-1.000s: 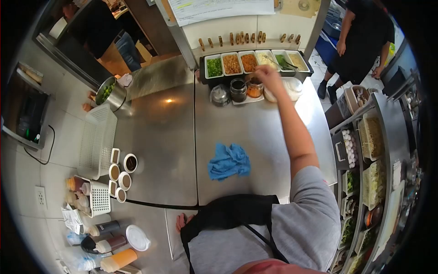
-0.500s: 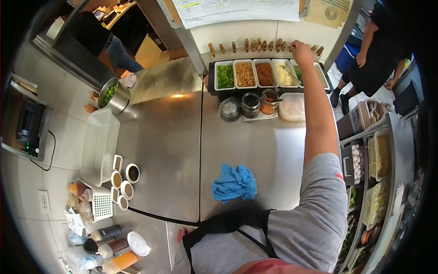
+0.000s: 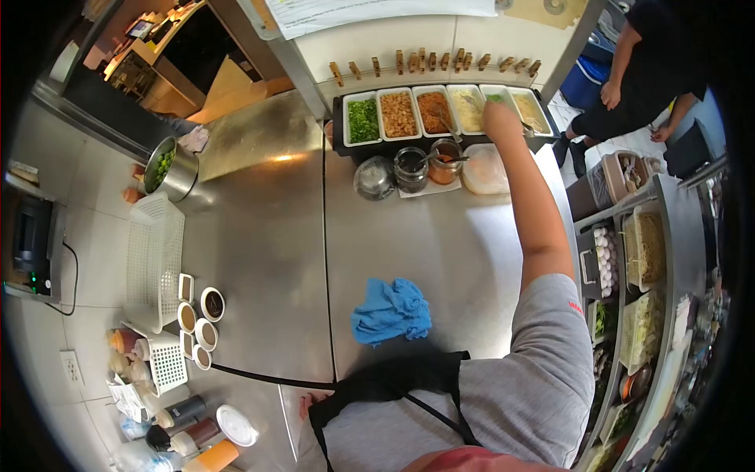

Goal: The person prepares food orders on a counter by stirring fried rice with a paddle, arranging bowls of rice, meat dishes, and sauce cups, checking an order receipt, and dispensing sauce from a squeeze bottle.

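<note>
My right hand [image 3: 502, 122] is closed at the fifth white container [image 3: 493, 88], where a bit of green food shows. What its fingers hold, if anything, is hidden. Beside it are containers of pale yellow food [image 3: 465, 114] and tan food [image 3: 529, 110]; a metal utensil shows just right of the hand. Further left in the same black holder [image 3: 340, 130] lie chopped green onions [image 3: 363, 120], brown chunks [image 3: 398, 114] and orange-brown shreds [image 3: 433, 110]. At the counter's near edge, only a small part of my left hand [image 3: 305, 403] shows beside my apron.
A crumpled blue cloth [image 3: 391, 311] lies on the steel counter. Two spooned jars [image 3: 410, 169] and a lidded tub [image 3: 486, 169] stand before the holder. At left are a pot [image 3: 173, 173], baskets [image 3: 153, 259], small cups and bottles. Someone stands at upper right [image 3: 637, 79].
My right hand has come down from near the wooden clothespins to the fifth container. The whole view has shifted slightly. The person seen at the upper left is almost out of view.
</note>
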Demonstrator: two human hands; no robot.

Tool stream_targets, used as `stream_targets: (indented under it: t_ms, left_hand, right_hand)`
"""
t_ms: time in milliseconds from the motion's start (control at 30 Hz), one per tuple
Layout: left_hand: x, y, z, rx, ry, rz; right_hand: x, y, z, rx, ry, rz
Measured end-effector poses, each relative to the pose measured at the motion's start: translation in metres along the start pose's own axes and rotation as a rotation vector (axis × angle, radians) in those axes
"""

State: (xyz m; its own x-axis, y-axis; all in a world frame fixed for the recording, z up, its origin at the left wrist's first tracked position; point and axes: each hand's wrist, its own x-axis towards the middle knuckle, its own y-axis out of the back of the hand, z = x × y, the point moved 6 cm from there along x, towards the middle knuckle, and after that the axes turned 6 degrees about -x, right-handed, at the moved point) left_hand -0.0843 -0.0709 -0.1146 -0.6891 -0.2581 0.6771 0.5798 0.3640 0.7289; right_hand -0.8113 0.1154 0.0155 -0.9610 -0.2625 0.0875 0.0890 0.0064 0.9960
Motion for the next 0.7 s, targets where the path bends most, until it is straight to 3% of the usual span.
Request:
stream_targets:
  t_ms: [67,267,467,700]
  left_hand:
    - [0.002,0.0,-0.002,-0.009,-0.008,0.002]
    - [0.007,-0.003,-0.007,-0.034,-0.022,-0.002]
    - [0.004,-0.004,-0.005,-0.057,0.005,-0.013]
    - [0.008,-0.003,-0.007,-0.052,-0.006,-0.024]
  right_hand:
    - [0.001,0.005,-0.004,0.02,0.005,-0.041]
    - [-0.021,0.049,0.005,0.032,-0.101,0.193]
    - [-0.029,0.041,0.005,0.0,-0.104,-0.008]
    - [0.003,0.014,0.0,0.113,-0.108,-0.025]
